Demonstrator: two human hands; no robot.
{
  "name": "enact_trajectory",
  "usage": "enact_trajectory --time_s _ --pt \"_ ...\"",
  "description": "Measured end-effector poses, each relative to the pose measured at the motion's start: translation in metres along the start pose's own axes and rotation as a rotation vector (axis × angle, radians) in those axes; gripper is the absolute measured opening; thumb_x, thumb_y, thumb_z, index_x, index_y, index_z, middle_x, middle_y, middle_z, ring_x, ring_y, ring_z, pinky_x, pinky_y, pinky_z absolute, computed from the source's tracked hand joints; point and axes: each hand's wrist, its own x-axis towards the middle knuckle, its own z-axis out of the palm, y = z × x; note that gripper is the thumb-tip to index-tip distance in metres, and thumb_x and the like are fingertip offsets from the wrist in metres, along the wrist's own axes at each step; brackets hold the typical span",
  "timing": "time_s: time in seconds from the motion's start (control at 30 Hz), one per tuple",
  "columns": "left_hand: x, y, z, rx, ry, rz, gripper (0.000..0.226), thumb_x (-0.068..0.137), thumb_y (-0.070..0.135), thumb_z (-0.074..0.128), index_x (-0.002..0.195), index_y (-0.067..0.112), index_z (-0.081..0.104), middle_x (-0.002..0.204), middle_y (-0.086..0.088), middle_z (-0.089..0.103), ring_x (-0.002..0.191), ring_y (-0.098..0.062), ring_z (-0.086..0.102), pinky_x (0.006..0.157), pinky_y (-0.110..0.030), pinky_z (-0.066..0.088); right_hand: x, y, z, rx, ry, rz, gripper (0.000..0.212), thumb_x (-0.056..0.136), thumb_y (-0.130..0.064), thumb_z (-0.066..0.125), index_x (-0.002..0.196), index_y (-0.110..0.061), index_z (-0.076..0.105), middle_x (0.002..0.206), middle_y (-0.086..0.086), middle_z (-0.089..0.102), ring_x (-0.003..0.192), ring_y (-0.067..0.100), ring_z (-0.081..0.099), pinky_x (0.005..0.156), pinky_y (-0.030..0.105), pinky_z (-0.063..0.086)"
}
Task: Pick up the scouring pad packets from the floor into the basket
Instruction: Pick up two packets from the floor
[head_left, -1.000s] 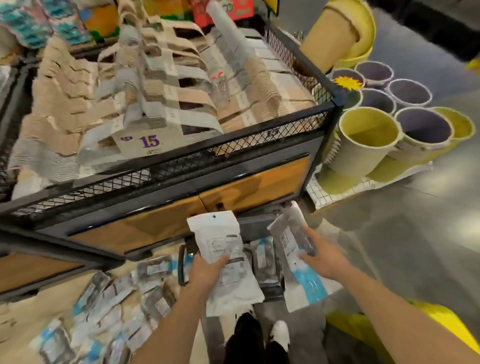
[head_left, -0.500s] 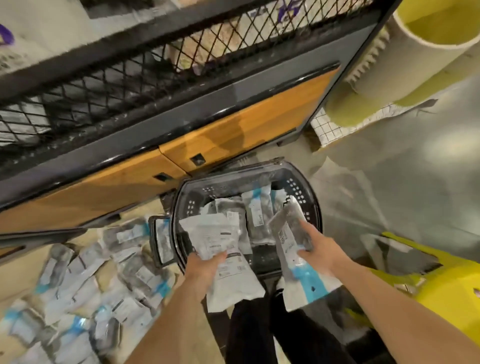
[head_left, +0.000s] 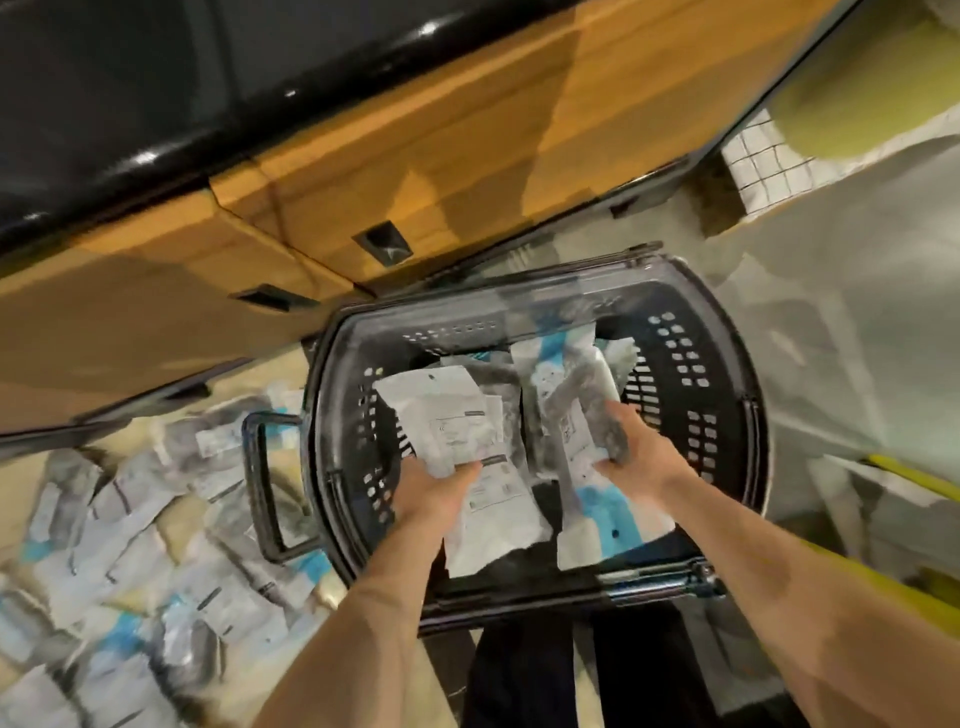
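A black perforated plastic basket (head_left: 696, 364) stands on the floor in front of me, with several scouring pad packets lying inside. My left hand (head_left: 436, 493) grips a white packet (head_left: 457, 421) over the basket's left half. My right hand (head_left: 636, 452) grips a grey-and-white packet with a blue end (head_left: 571, 415) over the right half. Both packets hang just above the ones in the basket. A heap of several more packets (head_left: 130, 561) lies on the floor to the left of the basket.
A display stand with orange wooden panels (head_left: 415, 156) and a black top rises right behind the basket. The basket's handle (head_left: 265, 483) sticks out left over the heap. A white grid rack (head_left: 763, 166) sits at the upper right, yellow plastic (head_left: 914, 483) at the right edge. My dark trousers (head_left: 524, 675) are below.
The view has tilted down and closer to the basket. Both hands have moved forward with their packets, from the near rim to over the basket's inside.
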Motion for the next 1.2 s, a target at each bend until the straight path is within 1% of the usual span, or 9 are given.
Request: enact_trajectory --time_s 0.1,0.23,0.37,0.47,0.63,0.7,0.8,0.97,1.2 --pt "0.017 -0.003 0.009 0.039 -0.006 -0.005 0.077 0.058 0.044 0.086 0.124 0.016 0.060 0.122 -0.004 0.068 0.108 -0.029 0.065 0.099 -0.044 0.052 0.014 0.006 0.006 0.019 0.035 0.012 0.080 0.090 -0.020 0.065 0.153 -0.033 0.017 0.138 0.011 0.055 0.115 0.031 0.060 0.093 0.037 0.051" --pt "0.016 0.003 0.012 0.056 -0.013 0.020 0.068 0.070 0.032 0.085 0.129 0.015 0.055 0.125 -0.001 0.066 0.111 -0.028 0.064 0.100 -0.046 0.050 0.017 0.009 0.008 0.141 0.053 0.008 0.077 0.092 -0.018 0.064 0.151 -0.038 0.018 0.139 0.006 0.054 0.095 0.021 0.063 0.064 0.024 0.051" --pt "0.014 0.007 0.015 0.069 0.008 0.041 0.065 0.076 0.027 0.082 0.131 0.013 0.050 0.125 -0.003 0.064 0.115 -0.028 0.062 0.102 -0.045 0.049 0.017 0.005 0.000 0.188 0.025 -0.042 0.076 0.092 -0.015 0.063 0.150 -0.040 0.020 0.136 0.005 0.055 0.089 0.016 0.058 0.058 0.019 0.048" --pt "0.016 0.007 0.014 0.086 -0.008 0.048 0.060 0.079 0.026 0.080 0.129 0.016 0.048 0.118 -0.002 0.067 0.102 -0.024 0.064 0.094 -0.041 0.052 0.016 0.002 -0.006 0.189 0.045 -0.036 0.069 0.094 -0.013 0.058 0.147 -0.041 0.024 0.121 0.002 0.060 0.084 0.018 0.060 0.059 0.024 0.051" --pt "0.014 -0.001 0.008 0.173 0.096 0.041 0.049 0.087 0.016 0.067 0.132 0.013 0.049 0.118 -0.007 0.067 0.083 -0.019 0.057 0.073 -0.025 0.042 0.014 0.008 -0.001 0.178 0.037 0.029 0.075 0.094 0.001 0.048 0.153 -0.034 0.018 0.135 0.007 0.056 0.087 0.019 0.059 0.052 0.016 0.043" --pt "0.010 -0.002 0.012 0.195 0.079 0.049 0.045 0.089 0.017 0.065 0.131 0.012 0.049 0.108 -0.007 0.065 0.073 -0.015 0.056 0.063 -0.025 0.041 0.010 0.010 0.002 0.177 0.023 0.018 0.072 0.096 -0.003 0.050 0.153 -0.032 0.017 0.137 0.009 0.054 0.076 0.014 0.056 0.056 0.019 0.045" --pt "0.003 -0.002 0.015 0.275 0.039 0.108 0.045 0.090 0.021 0.065 0.131 0.013 0.049 0.120 -0.007 0.064 0.088 -0.020 0.061 0.075 -0.030 0.048 0.004 0.009 0.004 0.181 0.018 -0.028 0.070 0.097 -0.010 0.052 0.154 -0.031 0.016 0.140 0.009 0.051 0.077 0.014 0.057 0.063 0.024 0.051" --pt "-0.035 0.009 0.006 0.450 -0.013 0.243 0.051 0.094 0.023 0.059 0.141 0.016 0.041 0.141 -0.004 0.053 0.119 -0.024 0.058 0.095 -0.034 0.046 -0.035 -0.003 -0.015 0.008 0.073 -0.141 0.068 0.098 -0.019 0.051 0.154 -0.030 0.015 0.151 0.011 0.034 0.098 0.026 0.063 0.080 0.038 0.058" --pt "-0.166 0.069 -0.051 0.501 0.030 0.396 0.051 0.093 0.028 0.059 0.140 0.021 0.040 0.133 -0.006 0.055 0.106 -0.029 0.062 0.087 -0.036 0.052 -0.170 -0.071 -0.116 -0.349 0.133 -0.368 0.065 0.100 -0.026 0.044 0.155 -0.026 0.010 0.150 0.011 0.033 0.129 0.035 0.043 0.097 0.047 0.047"
